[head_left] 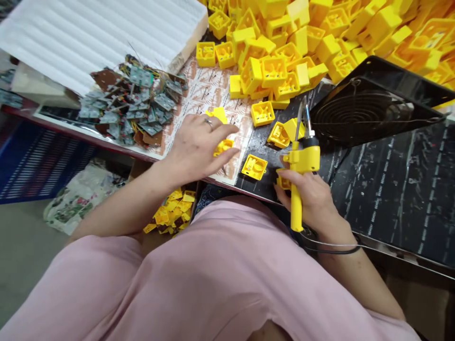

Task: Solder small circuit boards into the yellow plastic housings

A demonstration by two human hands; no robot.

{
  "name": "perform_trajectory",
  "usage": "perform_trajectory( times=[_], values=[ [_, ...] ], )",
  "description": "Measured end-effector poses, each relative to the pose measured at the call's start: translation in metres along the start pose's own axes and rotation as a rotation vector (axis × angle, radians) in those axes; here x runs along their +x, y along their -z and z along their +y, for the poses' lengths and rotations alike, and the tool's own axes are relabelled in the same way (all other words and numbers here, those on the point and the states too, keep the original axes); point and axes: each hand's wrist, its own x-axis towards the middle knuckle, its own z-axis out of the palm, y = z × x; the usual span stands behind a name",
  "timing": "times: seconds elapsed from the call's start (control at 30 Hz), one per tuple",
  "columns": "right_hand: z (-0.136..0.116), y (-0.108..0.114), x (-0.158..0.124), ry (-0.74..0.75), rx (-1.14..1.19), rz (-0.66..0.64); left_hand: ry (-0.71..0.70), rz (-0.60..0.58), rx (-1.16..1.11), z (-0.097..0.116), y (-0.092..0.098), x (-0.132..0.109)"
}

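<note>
My left hand (199, 149) hovers over the near table edge, thumb and forefinger spread apart. In the gap between them lies a yellow plastic housing (223, 147), and another yellow piece (217, 113) shows just beyond the knuckles. Whether my fingertips touch either is unclear. My right hand (313, 199) is wrapped round a yellow soldering gun (306, 159), its metal tip pointing away from me and a thin wire trailing from its handle. Left of the gun sit an open housing (254, 167) with small parts inside, a second housing (262, 113) and a third (279, 135).
Yellow housings (273, 71) are heaped at the back. A pile of small circuit boards (135, 104) with wires lies left, before white foam (106, 38). A black fan (359, 106) stands tilted at right. Below the table, a box holds yellow pieces (172, 213); a blue crate (39, 161) stands left.
</note>
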Motion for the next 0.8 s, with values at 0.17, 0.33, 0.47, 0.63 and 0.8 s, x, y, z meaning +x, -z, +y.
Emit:
perform_trajectory(
  times=[0.17,0.33,0.47,0.63,0.8],
  values=[
    [0.001,0.009,-0.007,-0.029,-0.010,0.009,-0.027,-0.169,-0.019,-0.022,-0.001,-0.020],
    [-0.004,0.015,-0.013,-0.158,-0.072,-0.027,-0.098,-0.189,-0.112,-0.023,-0.012,-0.018],
    [-0.005,0.007,-0.005,-0.068,0.142,-0.039,-0.200,-0.276,-0.176,-0.010,-0.012,-0.007],
    [0.004,-0.008,0.009,0.066,0.109,0.029,-0.231,-0.221,-0.177,0.021,-0.019,0.007],
    [0.009,-0.004,0.006,0.067,0.010,0.163,0.102,0.100,-0.038,-0.043,0.009,0.012]
  ],
)
